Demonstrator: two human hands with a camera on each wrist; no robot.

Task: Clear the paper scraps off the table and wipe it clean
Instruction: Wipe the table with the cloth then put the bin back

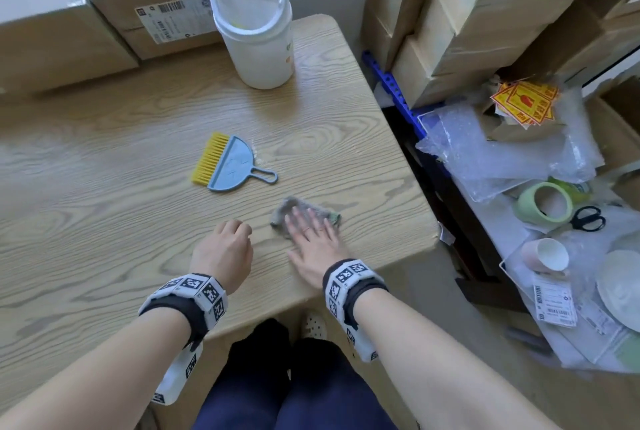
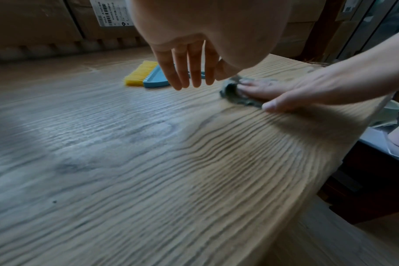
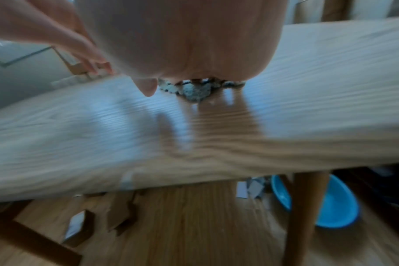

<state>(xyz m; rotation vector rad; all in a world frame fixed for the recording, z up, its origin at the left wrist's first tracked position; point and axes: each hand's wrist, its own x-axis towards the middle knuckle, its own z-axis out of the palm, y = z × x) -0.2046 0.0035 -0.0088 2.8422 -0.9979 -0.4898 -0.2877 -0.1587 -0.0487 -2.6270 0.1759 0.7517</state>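
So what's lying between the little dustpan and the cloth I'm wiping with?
Nothing: in the head view only bare table separates the dustpan from the cloth.

Dustpan (image 1: 232, 163) behind cloth (image 1: 294, 208) on table (image 1: 104, 187)

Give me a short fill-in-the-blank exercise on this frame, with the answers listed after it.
1. The right hand presses flat on a grey ____ on the table.
2. The small brush beside the blue dustpan has ____ bristles.
3. The bin at the far side of the table is ____ in colour.
4. The left hand holds ____.

Answers: cloth; yellow; white; nothing
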